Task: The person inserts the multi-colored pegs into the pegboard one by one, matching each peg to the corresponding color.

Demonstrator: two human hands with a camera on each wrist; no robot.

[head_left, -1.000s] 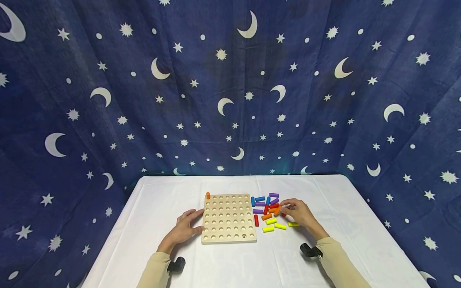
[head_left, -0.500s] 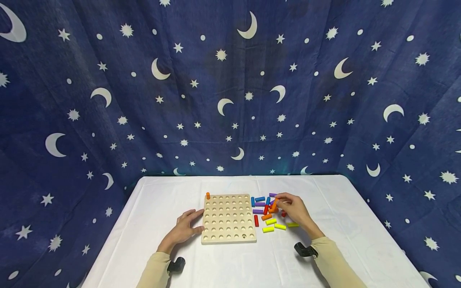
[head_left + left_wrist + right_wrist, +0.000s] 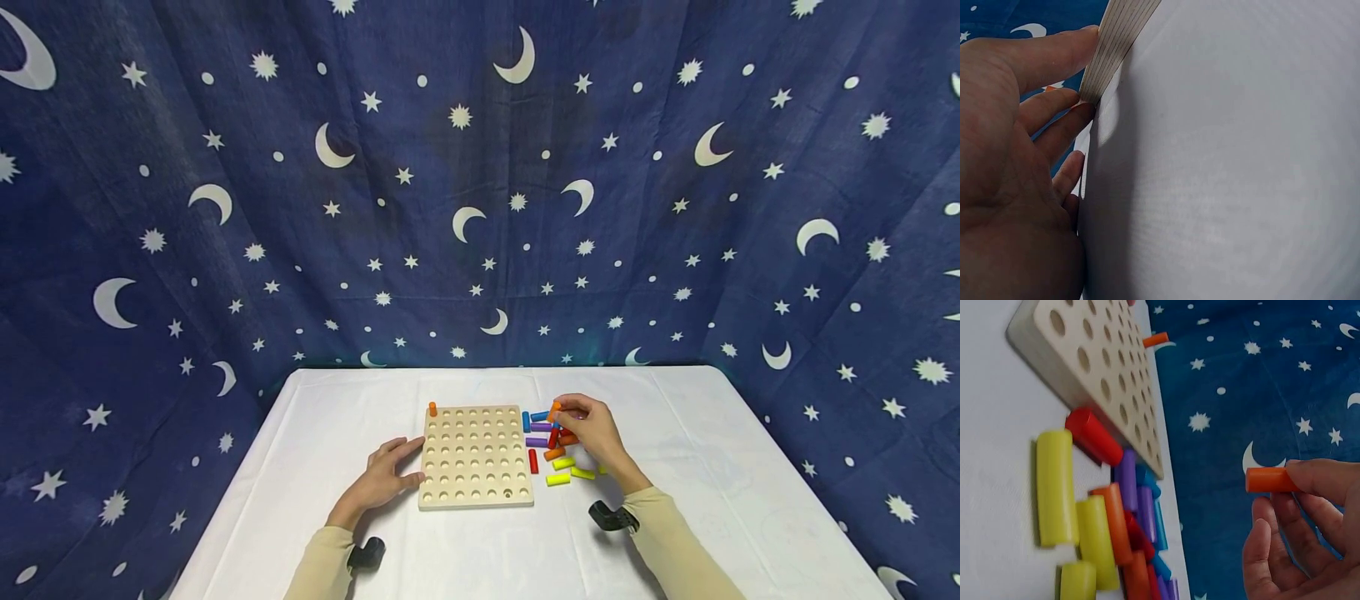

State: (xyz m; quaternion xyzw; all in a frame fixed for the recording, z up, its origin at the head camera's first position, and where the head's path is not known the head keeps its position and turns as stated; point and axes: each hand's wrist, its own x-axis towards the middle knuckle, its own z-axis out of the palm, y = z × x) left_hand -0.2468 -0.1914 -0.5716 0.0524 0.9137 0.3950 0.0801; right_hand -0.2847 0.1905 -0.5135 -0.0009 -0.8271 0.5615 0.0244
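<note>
A square wooden pegboard (image 3: 476, 506) with rows of round holes lies on the table. One orange peg (image 3: 432, 409) stands in its far left corner hole. My left hand (image 3: 381, 477) rests at the board's left side, and in the left wrist view its thumb and fingertips touch the layered board edge (image 3: 1119, 44). Between thumb and fingertips, my right hand (image 3: 598, 433) pinches another orange peg (image 3: 1266, 480), raised above the loose pegs right of the board. Below it lie red, purple, blue, orange and yellow pegs, some hidden by that hand.
A white cloth (image 3: 465, 554) covers the table. Several yellow pegs (image 3: 558, 480) lie nearest the front of the pile, and a red peg (image 3: 533, 461) lies close to the board's right edge. A dark blue curtain (image 3: 480, 250) with moons and stars hangs behind.
My right hand has picked the orange peg from the pile, lifted it and carried it leftward, with the peg now tilted up. The left hand and board have stayed in place.
</note>
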